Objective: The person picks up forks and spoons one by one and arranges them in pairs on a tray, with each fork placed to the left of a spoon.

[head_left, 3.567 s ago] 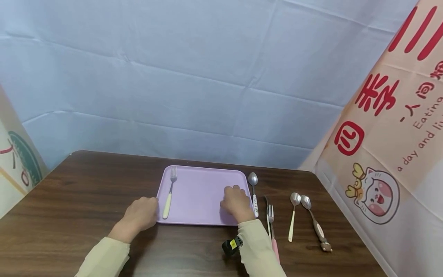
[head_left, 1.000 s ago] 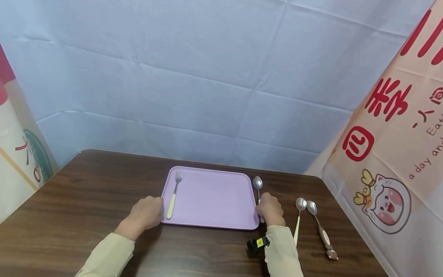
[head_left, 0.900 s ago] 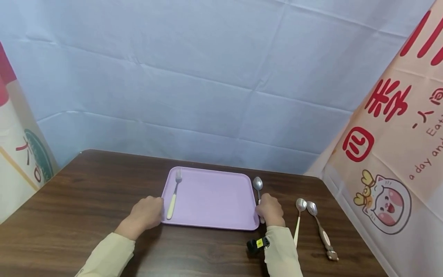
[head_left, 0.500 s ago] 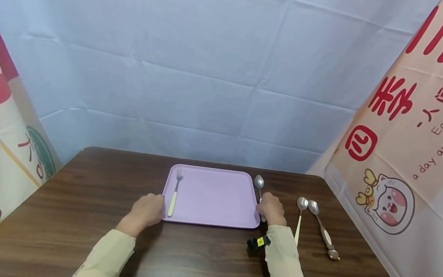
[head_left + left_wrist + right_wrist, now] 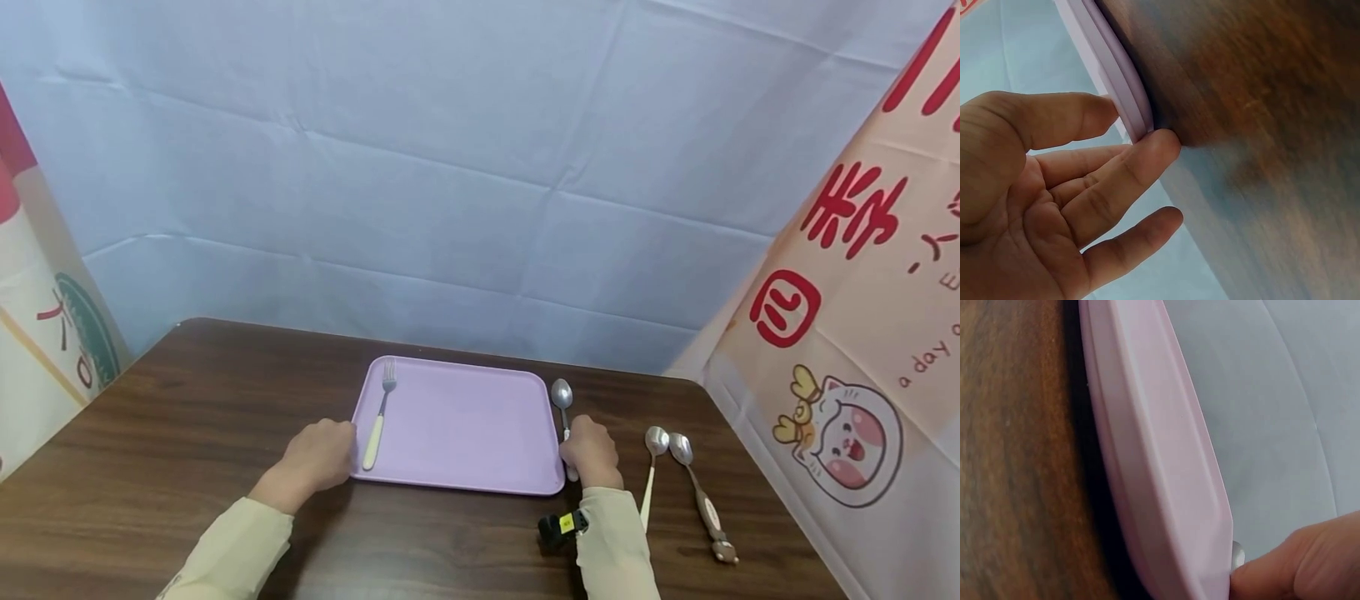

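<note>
A lilac rectangular tray (image 5: 465, 425) lies on the table, carrying a fork (image 5: 373, 442) with a pale yellow handle along its left side. At the near left corner my left hand (image 5: 318, 454) pinches the tray; the left wrist view has the thumb inside the rim (image 5: 1119, 81) and fingertips against its outer side. My right hand (image 5: 592, 450) grips the right edge near the front corner, thumb (image 5: 1272, 575) at the rim in the right wrist view, other fingers hidden. Just right of the tray is a spoon (image 5: 562, 393), its handle partly covered by that hand.
Two more spoons lie farther right: one with a cream handle (image 5: 648, 496), one with a brown animal-tipped handle (image 5: 708, 517). A black device (image 5: 557, 531) sits at the right wrist. Pale blue cloth (image 5: 420, 192) hangs behind the dark wooden table (image 5: 225, 400).
My right hand has moved right, from over the tray's inside to its right edge. A knife and a pink-handled fork seen earlier are now hidden behind it. Left hand and tray stay put.
</note>
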`<state>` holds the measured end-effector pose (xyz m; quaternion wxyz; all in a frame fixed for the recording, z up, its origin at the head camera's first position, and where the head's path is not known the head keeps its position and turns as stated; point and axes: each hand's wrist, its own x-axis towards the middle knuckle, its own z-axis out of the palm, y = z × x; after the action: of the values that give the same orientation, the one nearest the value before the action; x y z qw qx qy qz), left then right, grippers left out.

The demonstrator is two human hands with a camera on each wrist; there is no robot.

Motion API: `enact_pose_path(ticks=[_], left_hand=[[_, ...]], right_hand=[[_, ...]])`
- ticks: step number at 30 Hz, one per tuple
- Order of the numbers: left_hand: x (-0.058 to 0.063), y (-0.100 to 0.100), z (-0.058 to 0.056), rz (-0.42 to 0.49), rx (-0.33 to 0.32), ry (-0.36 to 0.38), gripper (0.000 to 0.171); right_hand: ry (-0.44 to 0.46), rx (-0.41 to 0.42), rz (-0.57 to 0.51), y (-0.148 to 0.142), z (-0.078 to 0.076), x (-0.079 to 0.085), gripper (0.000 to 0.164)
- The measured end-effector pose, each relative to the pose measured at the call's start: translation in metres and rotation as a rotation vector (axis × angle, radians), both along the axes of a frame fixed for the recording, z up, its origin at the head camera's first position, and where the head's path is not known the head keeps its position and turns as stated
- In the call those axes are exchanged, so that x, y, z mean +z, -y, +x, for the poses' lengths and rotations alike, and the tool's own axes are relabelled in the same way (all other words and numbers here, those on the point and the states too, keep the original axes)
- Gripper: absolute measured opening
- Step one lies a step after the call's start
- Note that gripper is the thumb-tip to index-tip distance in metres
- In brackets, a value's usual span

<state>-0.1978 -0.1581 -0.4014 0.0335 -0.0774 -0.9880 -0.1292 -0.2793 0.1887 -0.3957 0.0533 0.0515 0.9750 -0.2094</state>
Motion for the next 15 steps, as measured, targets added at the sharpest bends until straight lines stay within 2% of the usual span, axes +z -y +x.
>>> enact_pose_path(ticks=[15], left_hand=[[0.0014,0.0001,0.0011,-0.007,-0.007,-0.011,0.007]], right_hand=[[0.003,0.0,0.002,-0.0012,0.0023,-0.0007,0.008]])
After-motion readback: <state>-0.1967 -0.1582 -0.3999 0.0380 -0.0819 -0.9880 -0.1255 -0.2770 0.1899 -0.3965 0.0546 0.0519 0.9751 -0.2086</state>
